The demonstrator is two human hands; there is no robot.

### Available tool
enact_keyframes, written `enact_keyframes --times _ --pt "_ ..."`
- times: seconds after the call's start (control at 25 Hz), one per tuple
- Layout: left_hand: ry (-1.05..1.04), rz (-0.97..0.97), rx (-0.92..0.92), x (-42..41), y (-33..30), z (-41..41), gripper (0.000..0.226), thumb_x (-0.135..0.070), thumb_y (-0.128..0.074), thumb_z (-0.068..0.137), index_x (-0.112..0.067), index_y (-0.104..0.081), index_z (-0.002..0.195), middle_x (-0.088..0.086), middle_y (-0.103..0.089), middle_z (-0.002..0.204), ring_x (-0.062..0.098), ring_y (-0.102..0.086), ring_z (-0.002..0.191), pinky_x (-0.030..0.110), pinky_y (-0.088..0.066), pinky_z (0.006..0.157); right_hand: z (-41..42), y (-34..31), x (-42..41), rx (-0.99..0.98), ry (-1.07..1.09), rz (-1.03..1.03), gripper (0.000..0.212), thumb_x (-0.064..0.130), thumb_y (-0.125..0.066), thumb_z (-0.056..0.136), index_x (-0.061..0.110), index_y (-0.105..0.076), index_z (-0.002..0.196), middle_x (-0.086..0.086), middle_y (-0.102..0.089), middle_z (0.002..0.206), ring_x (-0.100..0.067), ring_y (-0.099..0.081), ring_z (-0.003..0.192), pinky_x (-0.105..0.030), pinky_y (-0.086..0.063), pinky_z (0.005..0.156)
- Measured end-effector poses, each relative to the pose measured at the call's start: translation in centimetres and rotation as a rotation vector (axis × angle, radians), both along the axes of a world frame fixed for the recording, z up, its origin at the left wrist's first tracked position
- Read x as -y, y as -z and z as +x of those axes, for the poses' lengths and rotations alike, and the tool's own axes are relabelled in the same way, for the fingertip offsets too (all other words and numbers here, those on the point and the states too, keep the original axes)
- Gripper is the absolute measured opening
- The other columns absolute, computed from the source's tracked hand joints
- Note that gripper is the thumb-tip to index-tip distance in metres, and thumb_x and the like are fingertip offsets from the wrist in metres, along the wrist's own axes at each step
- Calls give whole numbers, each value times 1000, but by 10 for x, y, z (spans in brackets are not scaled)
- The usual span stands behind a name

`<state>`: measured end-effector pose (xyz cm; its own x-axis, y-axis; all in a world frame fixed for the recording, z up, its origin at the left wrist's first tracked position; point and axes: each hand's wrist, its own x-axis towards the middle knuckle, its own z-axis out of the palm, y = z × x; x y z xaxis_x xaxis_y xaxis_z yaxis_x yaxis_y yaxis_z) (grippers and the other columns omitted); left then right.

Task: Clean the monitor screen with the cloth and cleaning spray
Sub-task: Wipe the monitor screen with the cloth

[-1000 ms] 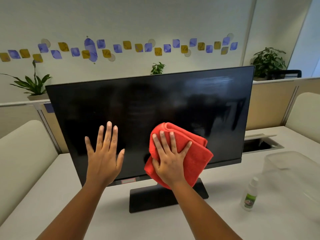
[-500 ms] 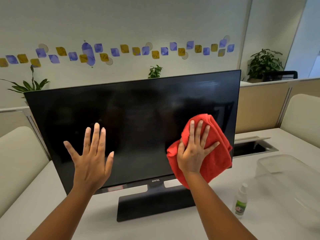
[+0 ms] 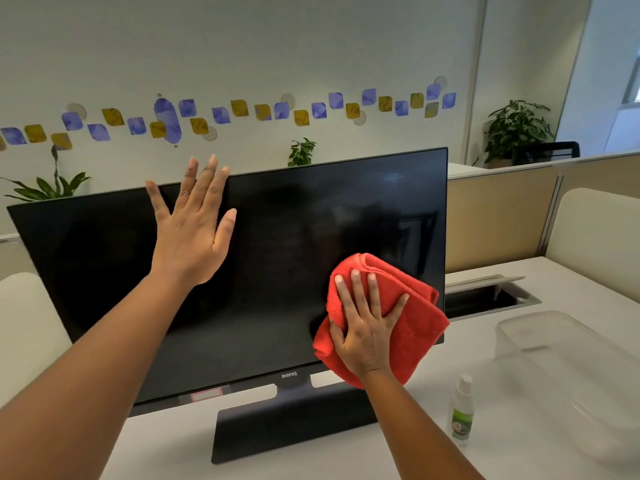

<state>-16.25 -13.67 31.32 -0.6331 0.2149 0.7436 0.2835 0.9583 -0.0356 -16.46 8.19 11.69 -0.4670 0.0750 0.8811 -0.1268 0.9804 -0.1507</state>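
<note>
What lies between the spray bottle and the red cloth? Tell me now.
In the head view, nothing stands between the spray bottle and the red cloth: only bare white table, with the right hand pressing the cloth on the monitor.

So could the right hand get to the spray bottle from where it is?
Probably yes: the spray bottle stands on the desk just right of the right hand, nothing between them, though that hand is pressing the red cloth.

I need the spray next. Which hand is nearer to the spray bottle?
Right. The right hand presses the red cloth just above-left of the spray bottle; the left hand is far across the screen.
</note>
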Motion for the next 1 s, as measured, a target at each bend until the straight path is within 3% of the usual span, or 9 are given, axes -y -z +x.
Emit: enact_keyframes --times 0.08,0.24,0.56,0.76,1.0 --pt "43 58 0 -2 -1 0 60 -40 -19 89 -20 -10 145 -3 -6 156 8 11 141 52 19 108 -1 -4 -15 -5 37 -105 66 44 -36 85 30 -14 145 -1 -22 148 -16 8 144 -65 3 106" --pt "115 126 10 -3 -3 0 59 -38 -24 87 -18 -20 143 0 -20 154 8 8 141 50 23 106 -10 -45 -33 -58 55 -329 60 41 -34 87 18 -25 143 -3 -19 149 -29 -14 139 -71 -6 102" --pt "147 133 50 -1 -8 2 61 -38 -27 85 -19 -21 142 1 -21 153 3 12 137 47 26 104 -39 -153 -43 -168 36 -299 62 46 -32 88 18 -27 143 -9 -29 151 -30 -18 141 -66 3 104" --pt "129 129 74 -3 -11 4 62 -40 -25 83 -19 -21 142 1 -20 153 7 10 140 52 23 106 -27 -93 -40 -130 45 -337 61 43 -33 88 18 -25 143 -7 -27 151 -25 -15 140 -66 -2 106" --pt "133 124 79 -3 -12 5 63 -39 -27 83 -19 -22 142 1 -21 153 9 8 141 51 24 105 -7 -25 -28 -13 76 -344 64 45 -31 87 15 -22 143 -5 -20 148 -32 -20 136 -67 -11 103"
